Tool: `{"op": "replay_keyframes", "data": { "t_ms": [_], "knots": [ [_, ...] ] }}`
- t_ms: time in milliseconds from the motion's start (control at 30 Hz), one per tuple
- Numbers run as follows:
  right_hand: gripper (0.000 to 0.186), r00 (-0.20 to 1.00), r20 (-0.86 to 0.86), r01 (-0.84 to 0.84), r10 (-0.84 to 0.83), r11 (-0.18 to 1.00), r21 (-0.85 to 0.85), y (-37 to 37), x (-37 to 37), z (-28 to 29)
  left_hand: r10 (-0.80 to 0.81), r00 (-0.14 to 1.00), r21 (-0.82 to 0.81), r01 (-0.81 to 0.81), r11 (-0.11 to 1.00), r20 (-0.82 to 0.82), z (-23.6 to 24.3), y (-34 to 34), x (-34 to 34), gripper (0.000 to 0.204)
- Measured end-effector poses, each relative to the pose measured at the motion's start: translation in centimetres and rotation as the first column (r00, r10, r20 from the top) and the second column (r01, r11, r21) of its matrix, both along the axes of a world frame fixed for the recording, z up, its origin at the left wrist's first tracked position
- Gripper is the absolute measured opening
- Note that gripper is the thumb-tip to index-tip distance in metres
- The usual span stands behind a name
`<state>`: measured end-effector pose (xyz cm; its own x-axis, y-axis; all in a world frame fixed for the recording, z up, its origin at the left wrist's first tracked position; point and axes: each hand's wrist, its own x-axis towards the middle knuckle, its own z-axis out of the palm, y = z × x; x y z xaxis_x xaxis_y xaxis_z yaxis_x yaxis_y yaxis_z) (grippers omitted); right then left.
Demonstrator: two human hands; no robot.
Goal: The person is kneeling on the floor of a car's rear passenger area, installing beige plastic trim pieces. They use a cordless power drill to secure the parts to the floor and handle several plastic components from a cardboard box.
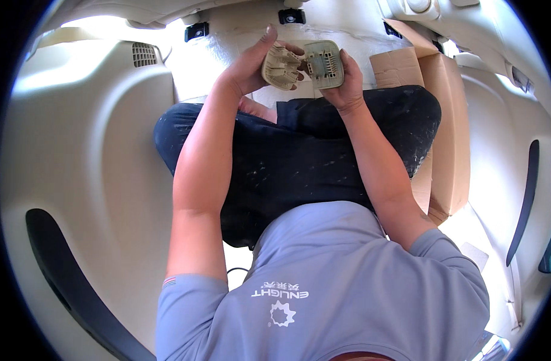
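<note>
A seated person in a grey shirt (360, 259) and dark, pale-flecked trousers (299, 162) holds two plastic pieces up beyond crossed legs, over a pale covered floor (197, 75) between cream moulded panels. The left grip (246, 67) is closed around the beige piece (280, 67), its thumb raised clear and its fingers behind; raised ribs run across the rounded shell. The right grip (349, 87) clasps the greyish-green piece (315, 49) by its right and lower edges. That one is a rounded, shallow shell, its inside showing pale slots and a dark comb-like row. The pieces are side by side; whether they touch cannot be told. No marking can be read on either. White lettering and a gear-shaped emblem (281, 314) appear inverted on the shirt, and small coloured stripes (169, 281) edge the left sleeve. An open cardboard box (449, 132) is at right.
</note>
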<state>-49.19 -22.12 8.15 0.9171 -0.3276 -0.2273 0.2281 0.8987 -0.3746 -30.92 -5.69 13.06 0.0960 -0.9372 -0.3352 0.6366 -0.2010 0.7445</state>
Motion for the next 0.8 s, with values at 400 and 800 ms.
{"op": "replay_keyframes", "data": {
  "t_ms": [400,800],
  "knots": [
    [0.042,0.999,-0.036,0.007,-0.008,1.000,-0.003,0.9,0.6,-0.3,-0.023,0.999,0.000,0.023,1.000,0.030,-0.7,-0.1,0.1,0.091],
    [0.027,0.609,-0.687,-0.125,-0.396,0.807,-0.577,-0.5,1.1,-4.8,-0.234,0.031,0.232,-0.312,0.921,0.972,-4.5,-1.7,-0.8,0.103]
  ]
}}
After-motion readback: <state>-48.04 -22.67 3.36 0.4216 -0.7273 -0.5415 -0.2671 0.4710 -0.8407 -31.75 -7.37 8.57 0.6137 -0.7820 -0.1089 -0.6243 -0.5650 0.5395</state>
